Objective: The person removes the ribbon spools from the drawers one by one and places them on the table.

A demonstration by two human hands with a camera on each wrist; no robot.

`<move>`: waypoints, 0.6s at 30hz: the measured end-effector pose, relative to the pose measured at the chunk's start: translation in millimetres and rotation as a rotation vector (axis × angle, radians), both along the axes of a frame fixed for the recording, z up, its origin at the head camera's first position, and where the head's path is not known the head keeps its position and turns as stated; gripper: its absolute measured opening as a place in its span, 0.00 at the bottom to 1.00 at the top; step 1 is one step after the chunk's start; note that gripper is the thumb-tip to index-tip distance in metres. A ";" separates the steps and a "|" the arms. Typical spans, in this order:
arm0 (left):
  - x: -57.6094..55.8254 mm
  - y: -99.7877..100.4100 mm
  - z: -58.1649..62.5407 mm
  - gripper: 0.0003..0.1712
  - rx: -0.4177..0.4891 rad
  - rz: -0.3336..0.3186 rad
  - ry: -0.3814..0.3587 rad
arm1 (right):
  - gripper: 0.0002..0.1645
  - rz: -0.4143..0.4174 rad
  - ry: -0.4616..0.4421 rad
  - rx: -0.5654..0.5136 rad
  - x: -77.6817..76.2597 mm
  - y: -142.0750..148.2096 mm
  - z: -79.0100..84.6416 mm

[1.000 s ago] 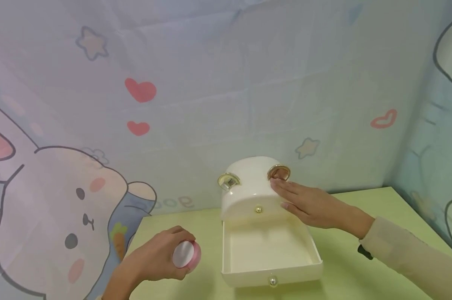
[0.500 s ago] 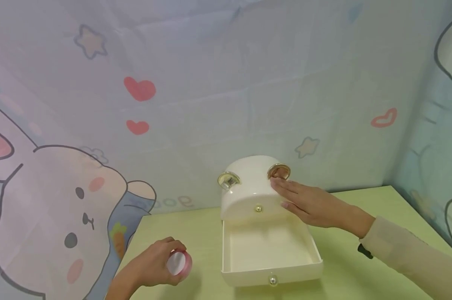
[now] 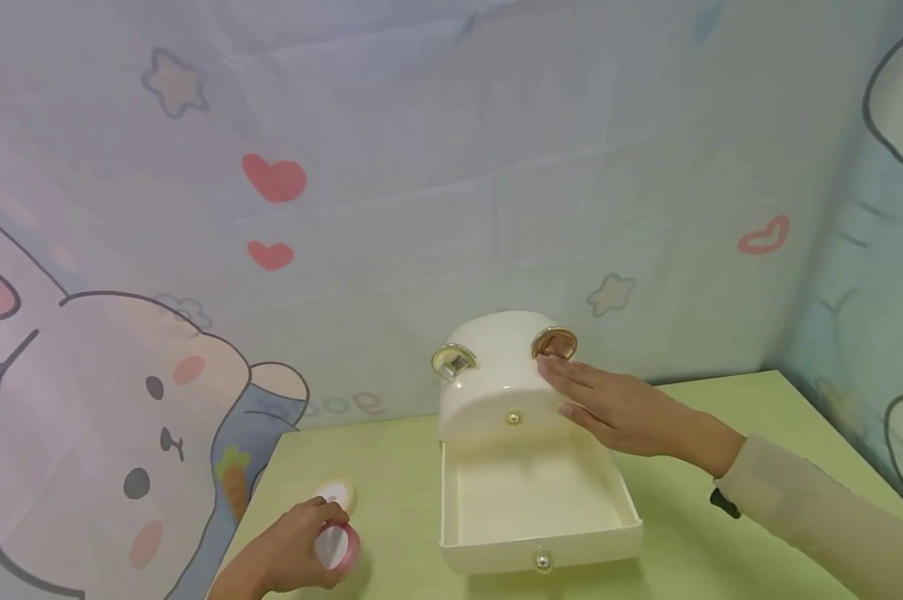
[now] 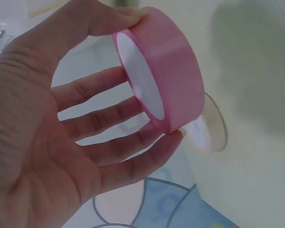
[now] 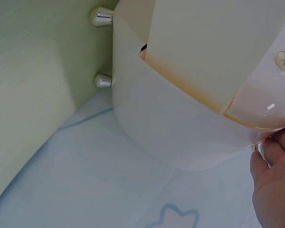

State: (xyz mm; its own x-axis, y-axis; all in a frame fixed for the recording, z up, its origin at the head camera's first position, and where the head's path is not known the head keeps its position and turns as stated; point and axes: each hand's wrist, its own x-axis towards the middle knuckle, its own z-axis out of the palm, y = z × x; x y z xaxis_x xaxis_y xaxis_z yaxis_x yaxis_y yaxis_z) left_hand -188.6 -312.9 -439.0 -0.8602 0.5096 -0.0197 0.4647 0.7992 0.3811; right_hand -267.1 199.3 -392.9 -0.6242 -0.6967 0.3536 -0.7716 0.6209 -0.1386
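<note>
My left hand (image 3: 290, 546) pinches a roll of pink ribbon (image 4: 180, 71) between the thumb and fingertips, the white core facing sideways. Just behind it on the table, a cream-coloured roll (image 3: 350, 497) shows past the fingers. With straight fingers, my right hand (image 3: 631, 412) rests on the upper right side of a white storage box (image 3: 496, 362), at the gold-rimmed ear (image 3: 554, 342). From the box's lower part a drawer (image 3: 496, 557) stands pulled out, with nothing in it. In the right wrist view the fingertips lie against the box's curved edge.
The box stands on a pale green table (image 3: 399, 467) close to the wall cloth (image 3: 391, 250), printed with a rabbit, hearts and stars. A second gold-rimmed ear (image 3: 454, 360) is on the box's left side. Small round knobs (image 3: 513, 417) mark both drawer fronts.
My left hand has moved left and slightly down with the pink ribbon roll, and the cream roll has come into sight behind it. The right hand and the box stay put.
</note>
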 end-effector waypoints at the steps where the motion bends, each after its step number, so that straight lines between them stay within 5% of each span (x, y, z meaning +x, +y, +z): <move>1: 0.2 -2.6 -3.2 0.28 -0.004 0.007 0.005 | 0.37 0.001 0.000 -0.001 0.2 -0.4 0.0; 18: -5.5 -23.0 -37.4 0.29 -0.031 0.073 -0.060 | 0.37 -0.007 0.000 0.005 1.2 -1.3 0.3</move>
